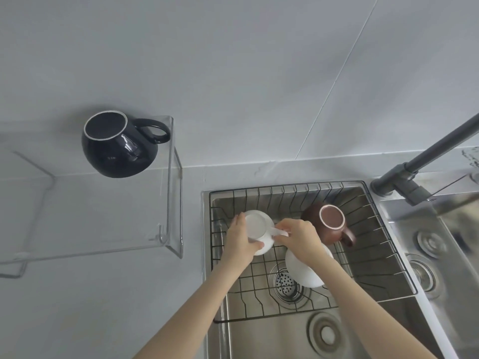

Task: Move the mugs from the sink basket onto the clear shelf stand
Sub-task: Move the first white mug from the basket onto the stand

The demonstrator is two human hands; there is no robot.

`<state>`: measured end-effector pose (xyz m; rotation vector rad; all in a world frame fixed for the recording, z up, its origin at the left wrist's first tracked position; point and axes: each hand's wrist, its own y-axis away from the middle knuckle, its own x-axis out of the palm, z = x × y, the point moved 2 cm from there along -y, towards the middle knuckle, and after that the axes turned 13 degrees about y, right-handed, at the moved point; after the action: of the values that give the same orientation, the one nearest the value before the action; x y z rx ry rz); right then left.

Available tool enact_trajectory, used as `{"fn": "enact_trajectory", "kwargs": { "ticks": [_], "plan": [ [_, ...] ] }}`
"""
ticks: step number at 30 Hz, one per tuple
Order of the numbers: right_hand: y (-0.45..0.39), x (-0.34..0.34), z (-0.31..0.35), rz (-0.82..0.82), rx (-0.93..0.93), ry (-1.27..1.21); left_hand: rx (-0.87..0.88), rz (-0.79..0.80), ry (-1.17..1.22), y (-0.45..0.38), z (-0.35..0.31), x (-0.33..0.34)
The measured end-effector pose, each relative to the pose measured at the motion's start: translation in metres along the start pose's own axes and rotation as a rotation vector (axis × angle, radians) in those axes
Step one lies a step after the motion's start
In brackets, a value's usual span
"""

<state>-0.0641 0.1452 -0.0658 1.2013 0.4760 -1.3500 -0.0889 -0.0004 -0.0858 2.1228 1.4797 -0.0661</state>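
A black wire sink basket (pixel 293 189) sits in the steel sink. At its left, a white mug (pixel 256 224) is gripped by both hands: my left hand (pixel 239 238) wraps its body, my right hand (pixel 298 237) pinches its handle. A second white mug (pixel 303 270) lies below my right hand, partly hidden by the wrist. A brown mug (pixel 329 224) stands at the basket's back right, its handle toward the near right. A black mug (pixel 116 146) stands on the clear shelf stand (pixel 169 193) at the left, with its handle pointing right.
A dark grey faucet (pixel 414 164) rises at the right and reaches over the second sink bowl (pixel 440 255). A grey tiled wall stands behind. A grey countertop (pixel 103 307) lies under and in front of the shelf stand.
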Motion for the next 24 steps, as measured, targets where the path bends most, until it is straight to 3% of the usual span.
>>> {"fn": "enact_trajectory", "kwargs": {
  "ticks": [7,14,24],
  "plan": [
    [0.031,-0.064,0.039,-0.124,-0.092,-0.066,0.161,-0.011,0.063,0.033,-0.053,-0.054],
    [0.081,-0.132,0.132,-0.269,-0.268,-0.27,0.332,-0.142,0.246,0.09,-0.111,-0.154],
    [0.102,-0.084,0.233,-0.247,-0.385,-0.356,0.332,-0.217,0.289,0.129,-0.084,-0.254]
  ]
}}
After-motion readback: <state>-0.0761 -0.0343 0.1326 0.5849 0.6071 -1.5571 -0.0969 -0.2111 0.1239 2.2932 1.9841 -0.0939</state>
